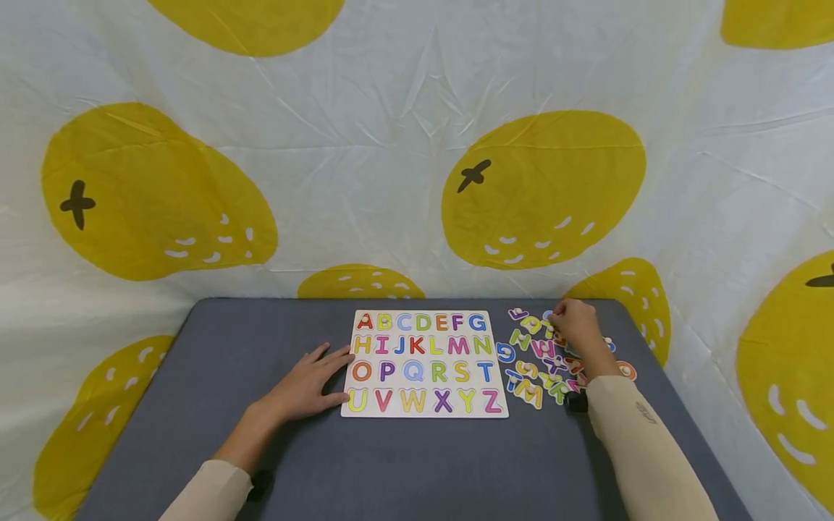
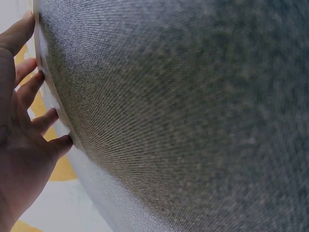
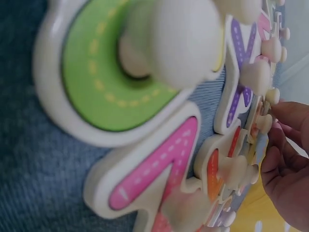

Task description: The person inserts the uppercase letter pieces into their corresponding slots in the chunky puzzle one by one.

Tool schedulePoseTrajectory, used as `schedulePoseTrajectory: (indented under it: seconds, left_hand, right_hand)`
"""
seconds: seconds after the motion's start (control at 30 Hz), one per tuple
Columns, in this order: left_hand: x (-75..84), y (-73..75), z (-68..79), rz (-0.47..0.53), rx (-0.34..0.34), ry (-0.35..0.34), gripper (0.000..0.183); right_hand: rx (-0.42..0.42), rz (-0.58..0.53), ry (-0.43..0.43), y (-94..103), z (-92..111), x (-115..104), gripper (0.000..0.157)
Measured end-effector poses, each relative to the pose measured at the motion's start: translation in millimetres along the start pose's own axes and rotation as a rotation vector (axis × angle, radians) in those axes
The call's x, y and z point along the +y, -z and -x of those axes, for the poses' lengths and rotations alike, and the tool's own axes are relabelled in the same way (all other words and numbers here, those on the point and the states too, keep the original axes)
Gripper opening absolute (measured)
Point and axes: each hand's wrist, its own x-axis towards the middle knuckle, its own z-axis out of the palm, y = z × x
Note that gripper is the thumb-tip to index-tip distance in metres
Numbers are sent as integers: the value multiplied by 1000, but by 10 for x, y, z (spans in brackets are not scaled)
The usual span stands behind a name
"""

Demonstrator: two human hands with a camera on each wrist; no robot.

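Note:
A white alphabet puzzle board (image 1: 423, 417) lies flat on the table with rows of coloured letters A to Z. At its left edge rests my left hand (image 1: 313, 383), fingers spread and fairly straight, fingertips on the rim. The left wrist view shows that hand (image 2: 26, 135) with its fingertips along the edge. My right hand (image 1: 578, 324) is over the far part of a pile of knobbed letter pieces (image 1: 529, 394), fingers bent and fingertips down among them. In the right wrist view its fingertips (image 3: 279, 108) are right at a small white knob; I cannot tell whether they pinch it.
The loose letters, such as a blue G (image 1: 505, 352) and an orange round piece (image 1: 627, 370), lie close together right of the board, some overlapping. A dark grey cloth covers the table (image 1: 404, 470). Behind it hangs a white curtain (image 1: 365, 188) with yellow fruit shapes.

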Motion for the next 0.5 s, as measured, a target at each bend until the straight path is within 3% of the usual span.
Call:
schedulePoseTrajectory:
  seconds: [0.27, 0.5]
  left_hand:
    - [3, 9, 8, 2, 4, -5, 77]
    - [-10, 2, 8, -1, 5, -8, 78]
  right_hand:
    - [80, -28, 62, 41, 36, -38, 20]
    - [74, -65, 125, 25, 100, -245, 19]
